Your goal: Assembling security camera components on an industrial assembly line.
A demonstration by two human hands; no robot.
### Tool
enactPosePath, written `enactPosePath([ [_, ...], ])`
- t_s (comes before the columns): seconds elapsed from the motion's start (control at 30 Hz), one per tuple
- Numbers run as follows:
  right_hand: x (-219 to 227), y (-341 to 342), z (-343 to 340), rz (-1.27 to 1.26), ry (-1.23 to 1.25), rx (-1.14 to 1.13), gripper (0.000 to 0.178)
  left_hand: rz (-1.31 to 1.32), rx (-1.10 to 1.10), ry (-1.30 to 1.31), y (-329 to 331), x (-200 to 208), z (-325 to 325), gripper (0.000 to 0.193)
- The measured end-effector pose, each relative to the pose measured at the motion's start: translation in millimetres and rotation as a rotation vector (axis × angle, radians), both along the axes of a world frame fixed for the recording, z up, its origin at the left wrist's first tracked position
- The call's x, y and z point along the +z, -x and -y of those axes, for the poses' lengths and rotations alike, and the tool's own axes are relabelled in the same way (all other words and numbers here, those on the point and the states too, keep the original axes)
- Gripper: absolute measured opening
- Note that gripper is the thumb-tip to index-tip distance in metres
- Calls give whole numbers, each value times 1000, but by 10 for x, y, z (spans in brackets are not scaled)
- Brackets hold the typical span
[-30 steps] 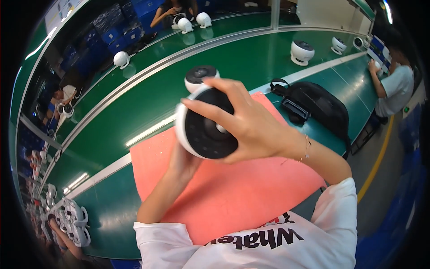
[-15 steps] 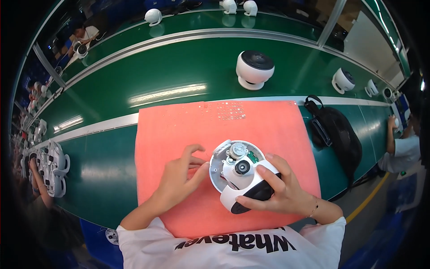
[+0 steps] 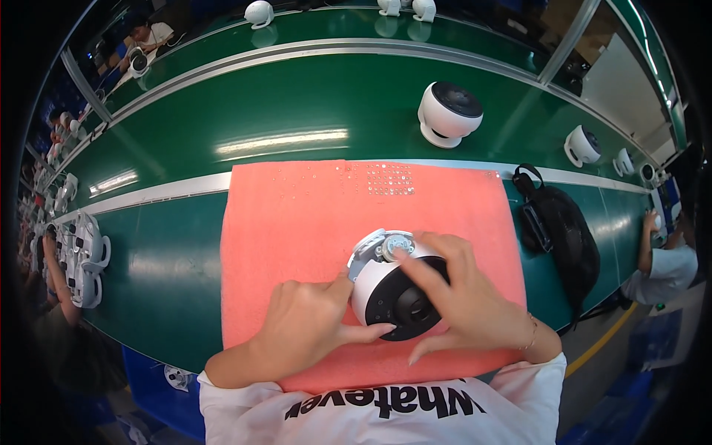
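Round white device (image 3: 361, 302) with black face held over pink mat (image 3: 282, 237); contact with mat cannot be told. White rim is gripped at left by curled fingers of left hand (image 3: 308, 319), thumb laid across the lower black face. Right hand (image 3: 478, 304) is spread wide over the right side, one fingertip at exposed round motor (image 3: 391, 241), lower digit apart from the face; whether the shell is clasped by its hidden fingers cannot be told. Judged best: shell steadied by the left, light even pressure applied, fingertips kept out of the open gap. Small glinting pieces (image 3: 391, 179) at mat's far edge should be left undisturbed. Black bag (image 3: 567, 233) noted at right.
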State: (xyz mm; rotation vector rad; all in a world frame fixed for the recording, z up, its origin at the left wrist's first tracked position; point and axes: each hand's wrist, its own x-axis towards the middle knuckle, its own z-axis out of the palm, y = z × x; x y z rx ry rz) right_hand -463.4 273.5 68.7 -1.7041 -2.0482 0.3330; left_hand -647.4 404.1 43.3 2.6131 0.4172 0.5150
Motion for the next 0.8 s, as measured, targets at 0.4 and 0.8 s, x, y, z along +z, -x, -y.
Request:
enactPosePath([
  [0.4, -155, -382, -362, -343, 128, -290, 45, -350, 55, -28, -69, 147, -76, 50],
  [0.8, -236, -404, -581, -86, 135, -294, 43, -447, 20, 248, -134, 12, -280, 64],
])
